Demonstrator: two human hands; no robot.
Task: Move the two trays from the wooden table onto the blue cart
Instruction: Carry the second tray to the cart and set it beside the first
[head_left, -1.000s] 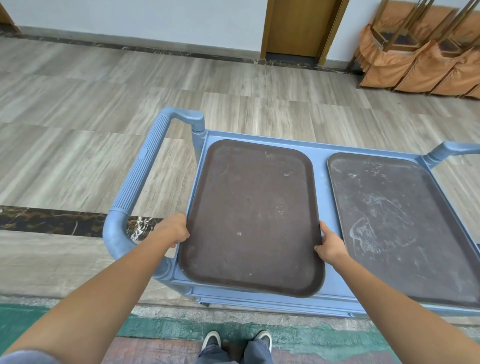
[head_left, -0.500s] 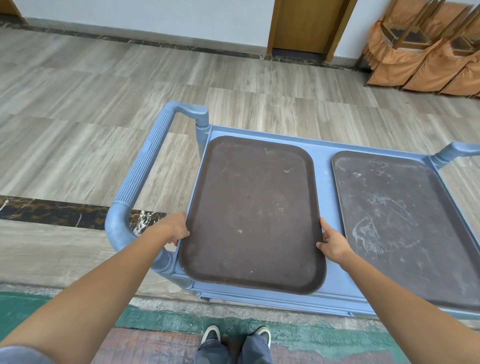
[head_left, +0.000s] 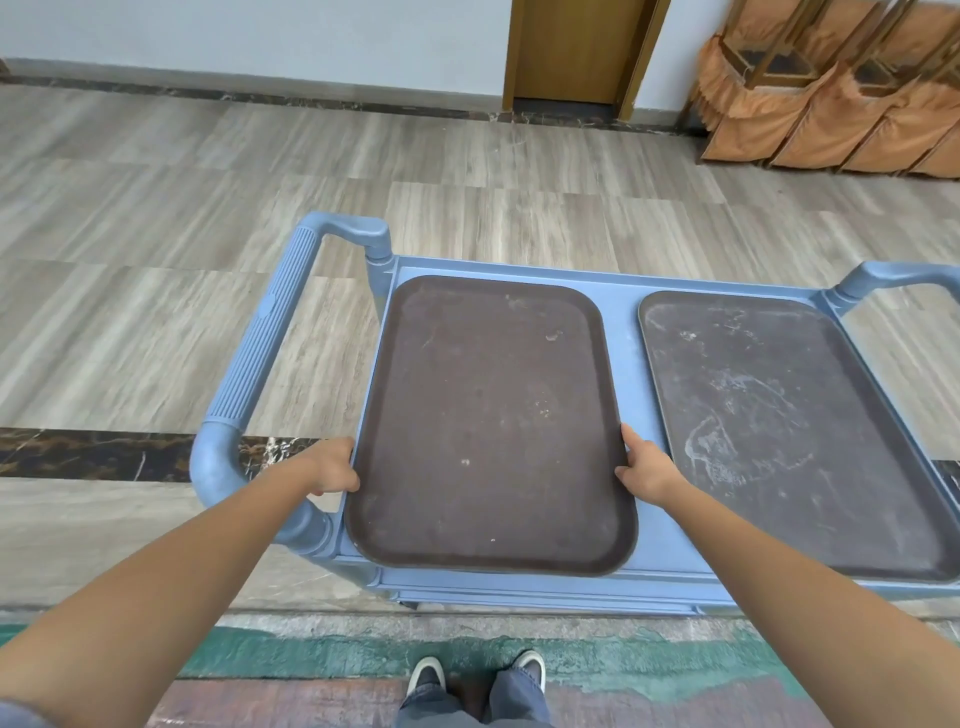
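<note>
Slid a little farther onto the blue cart (head_left: 626, 364) since a second ago: brown tray (head_left: 488, 421), now flatter on the top shelf, near edge overhanging the front lip less. Underneath, grey wood-grain floor (head_left: 156, 260), with a dark marble strip and a green painted band nearer the feet. Beyond, a pale wall, a wooden door (head_left: 571, 49), and orange-covered chairs (head_left: 831, 104) stacked in the right corner. Beside the brown tray, apart from it by a strip of blue shelf, lay the second tray (head_left: 779, 431), greyer and scuffed white. Just left of the left hand (head_left: 332, 470) curved the ribbed cart handle (head_left: 254, 364), close by the wrist. Clamped on the tray's left rim, that hand; clamped on the right rim, the right hand (head_left: 644, 467), thumb along the edge, fingers tucked beneath, out of sight.
</note>
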